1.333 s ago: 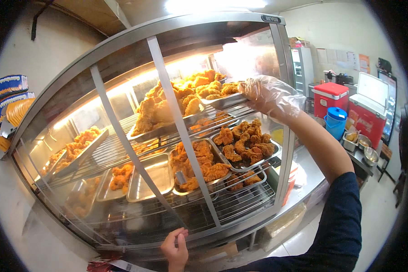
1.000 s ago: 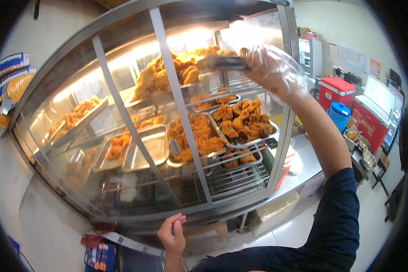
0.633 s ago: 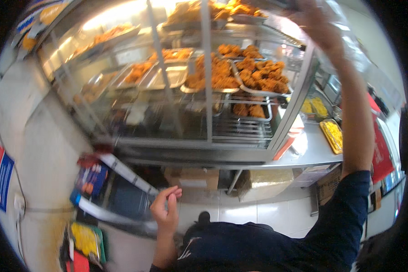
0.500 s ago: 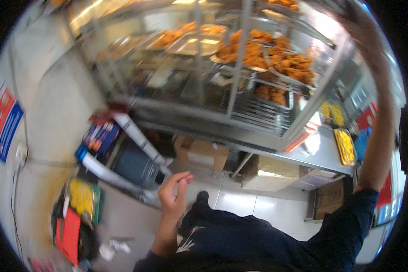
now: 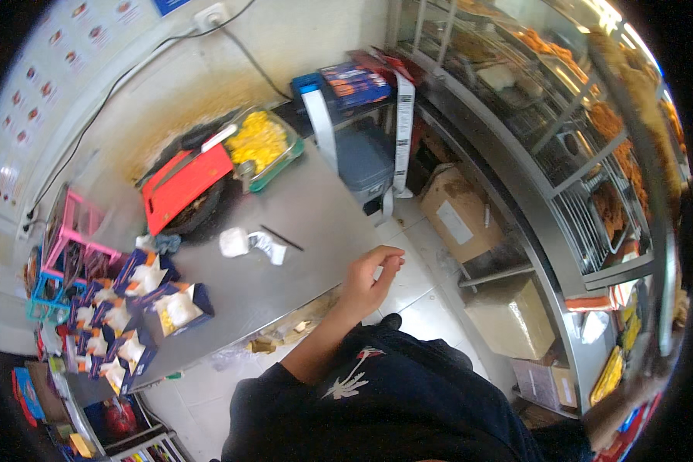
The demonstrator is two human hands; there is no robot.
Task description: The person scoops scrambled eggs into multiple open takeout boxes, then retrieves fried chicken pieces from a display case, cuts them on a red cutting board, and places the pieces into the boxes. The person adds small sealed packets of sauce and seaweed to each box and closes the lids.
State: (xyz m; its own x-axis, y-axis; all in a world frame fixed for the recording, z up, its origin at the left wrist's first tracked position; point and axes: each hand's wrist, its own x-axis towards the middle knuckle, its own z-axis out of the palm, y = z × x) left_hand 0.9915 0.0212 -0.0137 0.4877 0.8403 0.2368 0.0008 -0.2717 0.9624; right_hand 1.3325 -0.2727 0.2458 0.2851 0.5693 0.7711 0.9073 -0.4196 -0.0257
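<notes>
My left hand (image 5: 371,279) hovers beside the steel table (image 5: 292,223), fingers loosely curled, thumb tip near the forefinger, nothing between them. Nearest to it on the table lie a dark thin stick (image 5: 282,237), a crumpled white wrapper (image 5: 268,248) and a white lump (image 5: 234,242). My right hand (image 5: 658,363) is at the far right rim, smeared and partly hidden; whether it holds anything cannot be made out. Close to it rises a long, blurred pale bar (image 5: 666,269) along the glass display cabinet (image 5: 566,181), where fried chicken (image 5: 610,208) lies on racks.
Several dark blue food boxes (image 5: 183,306) stand on the table's left. Behind are a red cutting board (image 5: 186,189) on a black pan and a tray of yellow food (image 5: 260,141). A grey bin (image 5: 362,163) and cartons (image 5: 458,215) sit below the cabinet; a yellow packet (image 5: 608,373) lies right.
My view has turned left, bringing the table and boxes into sight and the cabinet to the right. My right arm has come down from high at the cabinet's right. The left hand stays loosely curled.
</notes>
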